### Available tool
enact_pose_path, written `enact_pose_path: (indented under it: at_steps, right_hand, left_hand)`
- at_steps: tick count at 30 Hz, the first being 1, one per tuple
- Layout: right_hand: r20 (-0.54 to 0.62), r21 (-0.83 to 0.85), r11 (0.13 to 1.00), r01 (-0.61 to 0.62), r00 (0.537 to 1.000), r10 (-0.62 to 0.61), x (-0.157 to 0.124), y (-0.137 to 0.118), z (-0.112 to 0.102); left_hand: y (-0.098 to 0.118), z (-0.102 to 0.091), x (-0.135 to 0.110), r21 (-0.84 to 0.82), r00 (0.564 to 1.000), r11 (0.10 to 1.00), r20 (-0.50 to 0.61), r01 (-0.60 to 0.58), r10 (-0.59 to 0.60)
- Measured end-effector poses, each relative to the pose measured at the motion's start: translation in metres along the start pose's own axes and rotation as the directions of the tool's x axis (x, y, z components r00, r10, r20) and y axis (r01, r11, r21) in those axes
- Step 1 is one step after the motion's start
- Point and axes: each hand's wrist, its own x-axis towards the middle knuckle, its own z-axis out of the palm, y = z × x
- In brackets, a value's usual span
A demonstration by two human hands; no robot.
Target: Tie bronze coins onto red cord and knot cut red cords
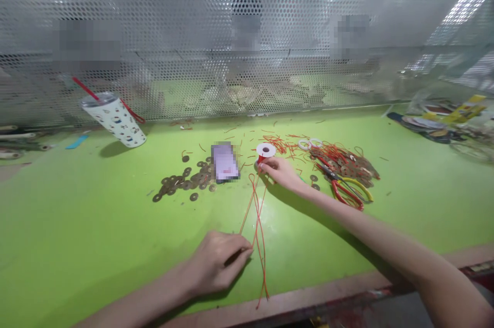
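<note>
Two bare hands at work over a bright green tabletop. By the left hand, near the front edge, a strand of thin red cord is pinched between thumb and finger. The right hand is closed at a white-flanged spool wound in red, where cord appears to be gripped; whether the core is clasped as well cannot be told. Strands are stretched between the hands, and beside them a narrow loop with crossed legs is laid, its ends near the edge.

State of work: cord has been drawn out and looped; no knot can be made out. No coin is seen threaded on it. Loose round bronze coins with centre holes are scattered to the left, and a second heap of coins lies right, seemingly unstrung, beside plier-like tools with red and yellow handles. Many short red offcuts are strewn behind.

Poorly seen: the left palm is hidden; the strand ends inside both grips are covered; the phone is pixelated; both forearms are cut off by the frame.
</note>
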Motion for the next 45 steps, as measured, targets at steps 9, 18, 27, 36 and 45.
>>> enact_pose_path:
  at_steps: [9,18,27,36,45]
  right_hand:
    - [-0.001,0.06,0.996,-0.068,0.998,0.069,0.005,-0.003,0.004]
    - [0.065,0.247,0.964,-0.099,0.994,0.086,0.021,-0.003,-0.001]
    - [0.222,0.067,0.985,-0.162,0.965,0.143,0.022,0.012,-0.004]
    - [0.115,-0.045,0.987,-0.154,0.981,0.158,0.021,-0.001,-0.003]
    - [0.068,-0.067,0.996,-0.065,0.995,0.069,0.032,-0.002,-0.009]
  left_hand:
    - [-0.001,0.006,-0.002,-0.023,0.996,1.0,-0.09,0.011,-0.013]
    - [0.02,-0.002,-0.002,0.181,0.991,0.979,0.114,-0.095,0.075]
    - [0.036,0.011,-0.029,0.24,0.994,0.968,-0.09,0.076,-0.056]
    - [0.051,0.015,-0.022,0.161,0.993,0.98,-0.022,0.114,-0.112]
    - [0.063,0.021,-0.015,0.059,0.986,0.988,0.084,0.14,-0.145]
